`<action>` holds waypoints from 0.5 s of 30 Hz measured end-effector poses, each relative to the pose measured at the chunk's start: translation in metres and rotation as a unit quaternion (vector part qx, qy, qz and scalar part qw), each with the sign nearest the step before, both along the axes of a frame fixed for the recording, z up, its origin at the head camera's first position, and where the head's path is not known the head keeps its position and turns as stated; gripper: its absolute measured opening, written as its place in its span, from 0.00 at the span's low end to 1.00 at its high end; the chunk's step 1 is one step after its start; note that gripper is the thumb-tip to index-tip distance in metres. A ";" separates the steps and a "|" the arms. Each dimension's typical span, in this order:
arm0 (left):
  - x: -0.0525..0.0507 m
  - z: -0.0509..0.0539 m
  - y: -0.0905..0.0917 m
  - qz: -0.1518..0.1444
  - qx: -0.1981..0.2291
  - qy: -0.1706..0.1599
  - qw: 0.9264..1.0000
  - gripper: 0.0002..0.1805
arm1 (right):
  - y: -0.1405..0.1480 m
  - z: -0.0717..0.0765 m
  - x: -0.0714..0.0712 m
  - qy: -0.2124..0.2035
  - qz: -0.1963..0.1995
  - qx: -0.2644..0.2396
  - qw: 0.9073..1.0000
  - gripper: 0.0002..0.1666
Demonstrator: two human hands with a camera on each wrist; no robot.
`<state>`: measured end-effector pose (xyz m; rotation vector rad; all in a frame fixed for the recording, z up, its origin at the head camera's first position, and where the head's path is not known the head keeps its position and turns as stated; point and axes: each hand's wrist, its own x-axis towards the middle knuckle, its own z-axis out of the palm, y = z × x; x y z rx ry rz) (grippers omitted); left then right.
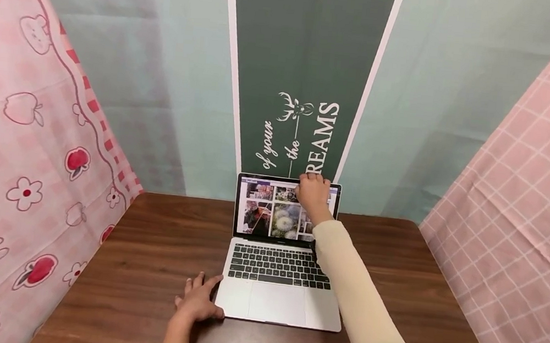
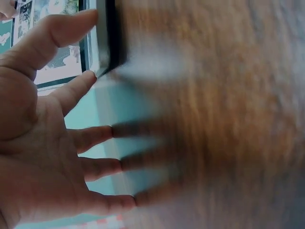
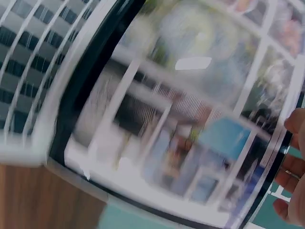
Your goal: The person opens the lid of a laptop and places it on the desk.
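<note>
An open silver laptop (image 1: pixel 277 302) lies on the wooden table, its screen (image 1: pixel 256 214) lit with a page of photos. My right hand (image 1: pixel 314 193) grips the top edge of the screen, right of its middle; the right wrist view has fingers (image 3: pixel 294 121) on both sides of that edge. Spread fingers and thumb mark my left hand (image 1: pixel 196 299) at the laptop's front left corner. In the left wrist view its thumb and forefinger touch the laptop's side (image 2: pixel 101 40), while the other fingertips rest on the table.
The brown table (image 1: pixel 163 249) extends to both sides of the laptop. Behind it hangs a green cloth (image 1: pixel 312 42) with white lettering. Pink patterned cloths hang at the left (image 1: pixel 48 199) and right (image 1: pixel 527 190).
</note>
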<state>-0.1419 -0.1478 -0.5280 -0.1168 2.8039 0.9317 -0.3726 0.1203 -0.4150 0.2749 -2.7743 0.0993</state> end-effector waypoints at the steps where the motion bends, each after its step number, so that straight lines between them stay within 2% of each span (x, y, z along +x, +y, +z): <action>1: 0.001 0.000 0.002 -0.001 0.002 0.003 1.000 0.47 | 0.001 -0.002 0.004 0.009 0.001 -0.032 0.999 0.19; 3: 0.001 -0.001 0.004 -0.002 0.007 0.016 1.000 0.44 | 0.004 -0.008 0.014 0.033 0.004 -0.104 0.994 0.19; 5: 0.002 -0.003 0.003 0.001 0.015 0.038 0.999 0.40 | 0.007 -0.015 0.025 0.059 0.014 -0.177 0.982 0.19; 7: 0.003 -0.005 0.001 0.012 0.026 0.062 0.998 0.37 | 0.010 -0.023 0.034 0.077 0.024 -0.229 0.970 0.18; 10: 0.001 -0.008 -0.003 0.018 0.043 0.098 0.994 0.33 | 0.016 -0.033 0.046 0.095 0.030 -0.269 0.958 0.17; 13: -0.003 -0.010 -0.004 0.014 0.059 0.124 0.990 0.31 | 0.022 -0.039 0.053 0.104 0.036 -0.285 0.952 0.18; 15: -0.006 -0.010 -0.004 0.010 0.064 0.143 0.988 0.29 | 0.025 -0.042 0.057 0.101 0.040 -0.288 0.951 0.18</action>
